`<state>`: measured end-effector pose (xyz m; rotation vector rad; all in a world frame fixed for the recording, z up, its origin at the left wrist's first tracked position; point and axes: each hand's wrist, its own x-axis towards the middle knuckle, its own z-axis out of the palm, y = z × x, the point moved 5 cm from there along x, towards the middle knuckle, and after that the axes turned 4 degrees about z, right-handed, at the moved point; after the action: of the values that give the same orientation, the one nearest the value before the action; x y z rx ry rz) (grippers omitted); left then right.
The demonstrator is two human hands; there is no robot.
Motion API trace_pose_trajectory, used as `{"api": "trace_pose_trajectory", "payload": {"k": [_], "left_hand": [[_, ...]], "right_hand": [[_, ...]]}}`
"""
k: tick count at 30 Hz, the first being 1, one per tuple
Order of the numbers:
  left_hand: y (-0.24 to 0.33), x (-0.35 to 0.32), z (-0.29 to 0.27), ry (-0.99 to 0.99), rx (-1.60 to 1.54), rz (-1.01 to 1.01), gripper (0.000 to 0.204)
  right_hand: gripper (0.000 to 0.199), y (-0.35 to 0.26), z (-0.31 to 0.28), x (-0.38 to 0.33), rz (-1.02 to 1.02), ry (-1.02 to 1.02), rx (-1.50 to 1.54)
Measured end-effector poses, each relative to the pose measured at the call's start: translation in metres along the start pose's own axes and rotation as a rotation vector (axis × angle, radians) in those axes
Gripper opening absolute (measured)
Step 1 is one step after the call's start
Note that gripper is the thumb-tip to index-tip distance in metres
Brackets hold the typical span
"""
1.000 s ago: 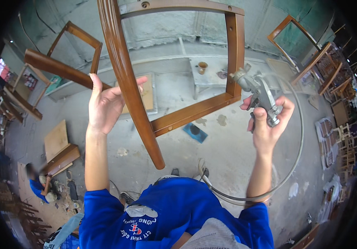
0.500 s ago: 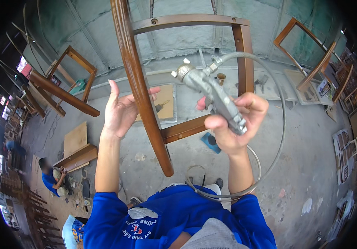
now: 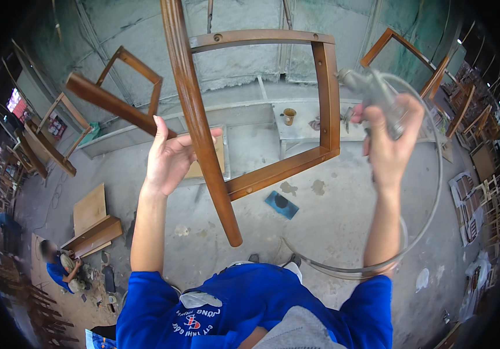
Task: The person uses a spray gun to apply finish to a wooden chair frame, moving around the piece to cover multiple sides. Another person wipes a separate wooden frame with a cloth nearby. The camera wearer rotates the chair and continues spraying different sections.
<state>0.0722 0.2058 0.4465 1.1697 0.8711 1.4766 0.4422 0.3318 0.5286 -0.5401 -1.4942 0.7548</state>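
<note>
A brown wooden chair frame [image 3: 244, 185] hangs before me, its long round leg [image 3: 195, 119] slanting down toward my body. My left hand [image 3: 171, 157] is beside that leg with thumb raised and fingers stretched out behind the wood; whether they touch it I cannot tell. On the right, clear of the frame, my right hand [image 3: 392, 136] grips a grey metal spray gun [image 3: 378, 96], blurred by motion and pointing left toward the frame. From the gun a thin grey hose [image 3: 439, 168] loops down past my right forearm.
Other wooden frames hang at the left [image 3: 116, 102] and right [image 3: 407, 49]. A brown cup [image 3: 289, 116] stands on a low ledge by the greenish booth wall. A blue rectangular piece [image 3: 282, 205] lies on the floor. A co-worker [image 3: 64, 266] sits low at the left, near boards.
My right hand has swung the spray gun rightward, from in front of the frame to beyond its right side. The left hand stays nearly in place; the hanging frame has turned slightly.
</note>
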Motion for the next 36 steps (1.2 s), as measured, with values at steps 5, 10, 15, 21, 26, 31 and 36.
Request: {"api": "trace_pose_trajectory", "payload": {"k": [5, 10, 15, 21, 26, 31, 36], "left_hand": [[-0.002, 0.002, -0.002, -0.038, 0.018, 0.011, 0.12], [-0.008, 0.01, -0.005, -0.032, 0.013, 0.014, 0.121], [-0.02, 0.02, -0.01, -0.026, -0.056, 0.014, 0.117], [-0.021, 0.031, -0.026, -0.015, -0.093, 0.001, 0.116], [-0.022, 0.041, -0.043, -0.022, -0.082, -0.031, 0.12], [-0.034, 0.07, -0.059, -0.058, -0.101, -0.059, 0.119], [-0.059, 0.115, -0.068, -0.029, -0.132, -0.073, 0.116]], "right_hand": [[0.044, -0.05, -0.011, 0.08, -0.072, 0.07, -0.473], [0.048, -0.076, 0.025, 0.071, -0.037, -0.052, -0.519], [0.049, -0.11, 0.081, 0.036, -0.087, -0.407, 0.051], [0.044, -0.063, 0.059, 0.098, 0.036, -0.196, -0.315], [0.062, -0.029, 0.014, 0.15, -0.077, -0.025, -0.979], [0.06, -0.016, 0.015, 0.192, -0.118, -0.16, -1.025], [0.053, -0.048, 0.057, 0.222, -0.114, -0.401, -0.77]]}}
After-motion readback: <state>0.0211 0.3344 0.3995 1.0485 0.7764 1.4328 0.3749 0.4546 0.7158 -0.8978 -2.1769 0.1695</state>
